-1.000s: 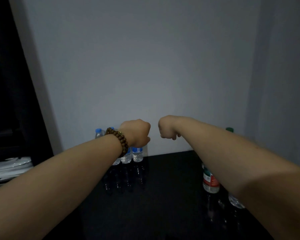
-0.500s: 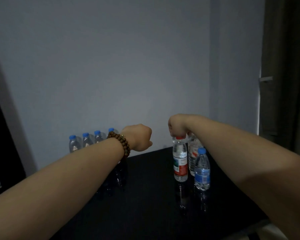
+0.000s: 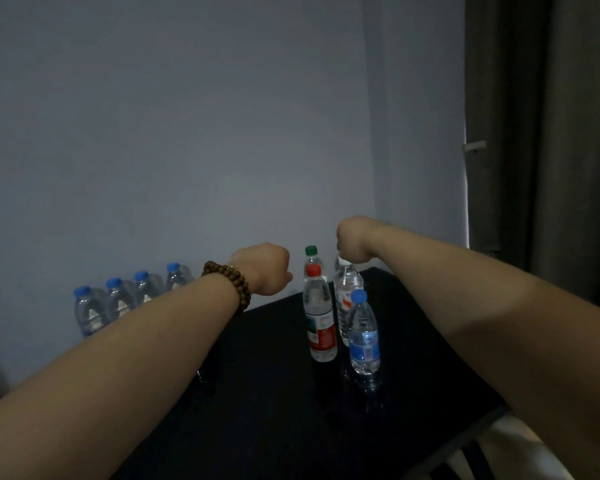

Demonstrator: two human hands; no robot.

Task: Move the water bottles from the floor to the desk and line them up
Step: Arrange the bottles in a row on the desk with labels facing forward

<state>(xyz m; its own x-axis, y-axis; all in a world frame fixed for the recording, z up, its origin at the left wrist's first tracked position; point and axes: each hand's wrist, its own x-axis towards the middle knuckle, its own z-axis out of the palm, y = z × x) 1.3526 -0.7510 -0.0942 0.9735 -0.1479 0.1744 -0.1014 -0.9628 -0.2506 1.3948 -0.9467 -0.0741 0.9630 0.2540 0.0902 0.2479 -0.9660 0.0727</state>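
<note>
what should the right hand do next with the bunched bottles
Probably lift the white-capped bottle under the right hand toward the blue-capped row; the fist sits at its cap, and it stands in a bunch, out of line.

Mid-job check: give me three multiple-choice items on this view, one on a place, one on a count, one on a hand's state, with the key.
1. Where in the right-hand cluster does the small clear plastic bottle with the blue cap and blue label stand?
A nearest the camera
B against the wall
C under the curtain

2. How many bottles are in the row of blue-capped clear bottles along the grey wall?
A two
B four
C six

3. The left hand, with the brown bead bracelet, is:
A laid flat
B a closed fist
C gripping a bottle

Key:
1 A, it stands in front of the others.
2 B, four blue caps show.
3 B, the fingers are curled and nothing shows in them.
</note>
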